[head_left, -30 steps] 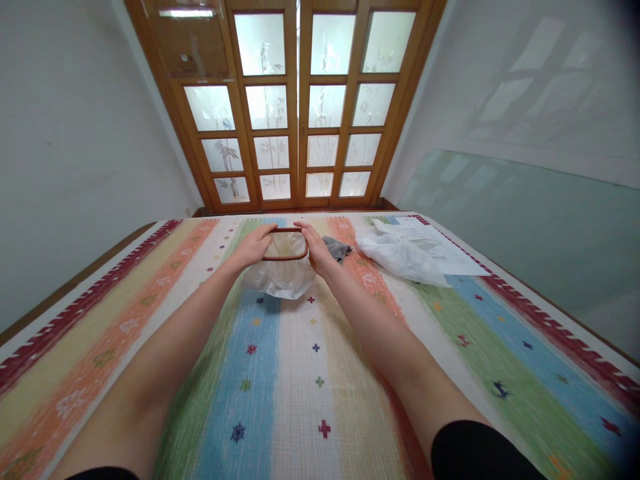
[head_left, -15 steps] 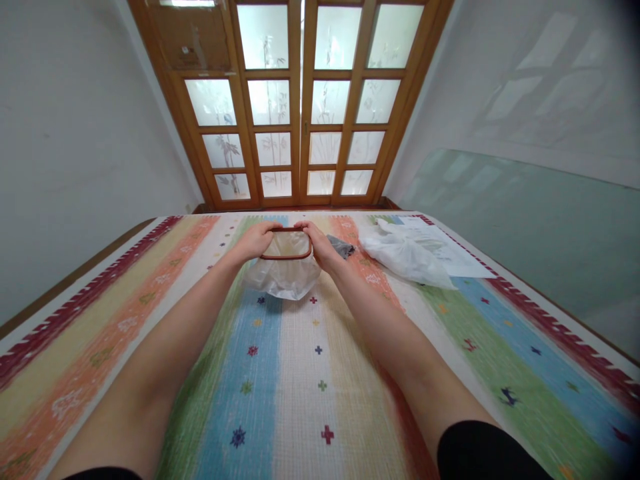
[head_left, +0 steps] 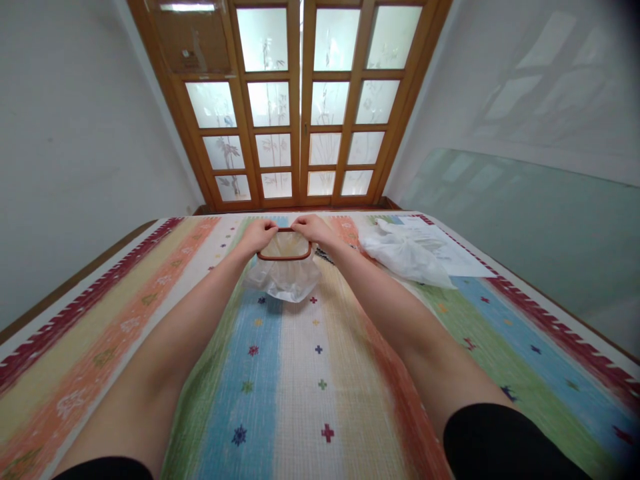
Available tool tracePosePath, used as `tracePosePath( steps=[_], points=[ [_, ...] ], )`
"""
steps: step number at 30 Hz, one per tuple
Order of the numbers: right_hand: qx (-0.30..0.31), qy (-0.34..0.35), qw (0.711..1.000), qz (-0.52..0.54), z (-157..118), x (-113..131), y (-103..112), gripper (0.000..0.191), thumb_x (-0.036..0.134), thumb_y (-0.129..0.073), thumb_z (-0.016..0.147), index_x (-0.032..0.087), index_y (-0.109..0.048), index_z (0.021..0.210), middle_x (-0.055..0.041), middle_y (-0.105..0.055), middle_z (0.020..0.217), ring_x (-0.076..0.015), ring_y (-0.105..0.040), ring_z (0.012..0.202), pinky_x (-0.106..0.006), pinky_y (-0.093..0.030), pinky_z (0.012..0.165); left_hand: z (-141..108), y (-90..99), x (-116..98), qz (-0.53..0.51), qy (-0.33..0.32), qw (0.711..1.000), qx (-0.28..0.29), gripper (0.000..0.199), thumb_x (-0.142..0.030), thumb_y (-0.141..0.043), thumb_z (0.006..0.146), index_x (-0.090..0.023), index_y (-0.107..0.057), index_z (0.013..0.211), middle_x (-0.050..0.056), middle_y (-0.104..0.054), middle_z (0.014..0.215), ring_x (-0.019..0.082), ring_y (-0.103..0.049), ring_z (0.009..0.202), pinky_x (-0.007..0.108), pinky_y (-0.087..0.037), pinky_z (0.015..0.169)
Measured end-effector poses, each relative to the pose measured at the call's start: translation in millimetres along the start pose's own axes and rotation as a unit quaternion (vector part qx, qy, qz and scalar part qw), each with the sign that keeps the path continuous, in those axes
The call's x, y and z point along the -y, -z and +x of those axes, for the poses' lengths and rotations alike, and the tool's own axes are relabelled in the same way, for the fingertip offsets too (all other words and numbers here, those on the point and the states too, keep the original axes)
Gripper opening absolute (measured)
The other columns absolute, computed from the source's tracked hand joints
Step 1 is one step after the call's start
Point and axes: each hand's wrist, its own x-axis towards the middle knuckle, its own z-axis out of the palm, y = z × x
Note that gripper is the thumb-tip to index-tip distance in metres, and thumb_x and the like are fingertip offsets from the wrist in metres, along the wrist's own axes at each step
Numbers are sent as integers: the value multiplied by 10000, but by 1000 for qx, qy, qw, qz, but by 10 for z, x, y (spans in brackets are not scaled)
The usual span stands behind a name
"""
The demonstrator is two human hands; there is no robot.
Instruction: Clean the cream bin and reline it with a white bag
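Note:
A reddish-brown rectangular frame with rounded corners [head_left: 285, 258] is held over the table, and a translucent plastic bag [head_left: 287, 280] hangs from it, its opening spread around the rim. My left hand [head_left: 260, 233] pinches the far left part of the rim. At the far right part, my right hand [head_left: 310, 229] has its fingers closed on the rim and bag edge. Both hands are close together at the far side. The bag's lower end hangs just above or on the cloth; which one cannot be told.
A patterned striped cloth [head_left: 300, 400] covers the table. On the right lie a white plastic bag [head_left: 407, 252] and white paper sheets [head_left: 465, 259]. A dark grey item [head_left: 324, 255] is mostly hidden behind my right forearm. Wooden glass doors [head_left: 301, 153] stand beyond.
My right hand has shifted left and slightly up along the rim, its forearm now covering more of the grey item. My left hand has moved slightly. The frame and bag stay nearly in place.

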Motion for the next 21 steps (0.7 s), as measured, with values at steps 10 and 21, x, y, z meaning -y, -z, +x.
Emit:
tracePosePath(
  steps=[10, 21],
  points=[
    [40, 69, 991, -106, 113, 20, 60, 220, 286, -672, 820, 206, -719, 620, -14, -643, 586, -160, -514, 588, -296, -370, 619, 52, 37, -59, 166, -80, 983, 22, 239, -353, -567, 932, -241, -777, 913, 96, -789, 972, 286, -689, 933, 352, -478, 812],
    [71, 79, 946, -306, -4, 249, 24, 252, 242, -602, 911, 199, -828, 1013, -119, -800, 1022, -260, -693, 908, -318, -447, 777, -41, 82, -202, 253, -47, 966, 30, 310, -418, -532, 973, -279, -790, 1076, 94, -790, 1088, 312, -705, 1027, 373, -509, 844]
  ],
)
